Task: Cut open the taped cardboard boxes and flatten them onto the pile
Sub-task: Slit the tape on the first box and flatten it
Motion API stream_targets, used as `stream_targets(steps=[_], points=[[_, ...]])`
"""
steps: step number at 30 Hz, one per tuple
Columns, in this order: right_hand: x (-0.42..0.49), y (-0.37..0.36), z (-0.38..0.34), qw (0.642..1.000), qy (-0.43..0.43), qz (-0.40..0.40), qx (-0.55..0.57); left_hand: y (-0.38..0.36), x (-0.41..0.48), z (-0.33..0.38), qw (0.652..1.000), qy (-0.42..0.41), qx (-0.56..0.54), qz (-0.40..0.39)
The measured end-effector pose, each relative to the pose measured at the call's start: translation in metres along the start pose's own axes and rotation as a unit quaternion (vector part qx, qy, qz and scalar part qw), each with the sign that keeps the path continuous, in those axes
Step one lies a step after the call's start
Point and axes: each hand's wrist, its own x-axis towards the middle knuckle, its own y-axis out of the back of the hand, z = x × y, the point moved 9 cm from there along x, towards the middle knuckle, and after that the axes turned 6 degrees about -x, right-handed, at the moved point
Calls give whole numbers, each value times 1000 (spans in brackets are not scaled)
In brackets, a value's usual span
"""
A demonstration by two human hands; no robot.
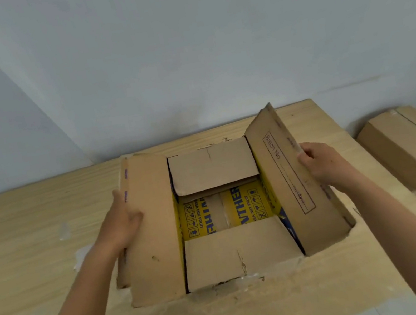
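The cardboard box (241, 251) sits on the bench (31, 216) between the two hands, its top open. The left hand (123, 222) grips the left flap (154, 222): the thumb lies on top, and the fingers wrap under the outer edge, hidden. The right hand (325, 164) holds the raised right flap (281, 172), its fingers curled over the far edge with the tips out of sight. Between the hands, two short flaps cover much of the yellow print (245, 203) inside, so the lettering reads only in part. Beyond the right hand, off the bench, lies the pile (405, 150) of flattened boxes, cut off by the frame edge.
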Motion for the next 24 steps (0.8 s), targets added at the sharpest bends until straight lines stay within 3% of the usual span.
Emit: stream_targets(steps=[4, 7, 9, 12, 17, 20, 24], points=[[0, -4, 23, 988, -30, 52, -145, -14, 3, -5, 979, 27, 197, 44], [-4, -27, 34, 948, -42, 54, -312, -24, 6, -2, 969, -11, 244, 41], [-5, -54, 33, 936, -26, 23, -351, -41, 8, -5, 971, -28, 239, 3], [-7, -91, 33, 961, -43, -10, -272, -75, 11, -19, 987, -10, 150, -58], [-11, -131, 38, 992, -61, -31, -105, -109, 8, -30, 995, 6, -32, -90], [-10, -129, 37, 996, -55, -17, -65, -112, 4, -31, 988, -3, -131, -82], [-11, -125, 37, 997, -45, -8, -63, -100, 5, -38, 990, 29, -139, -20]])
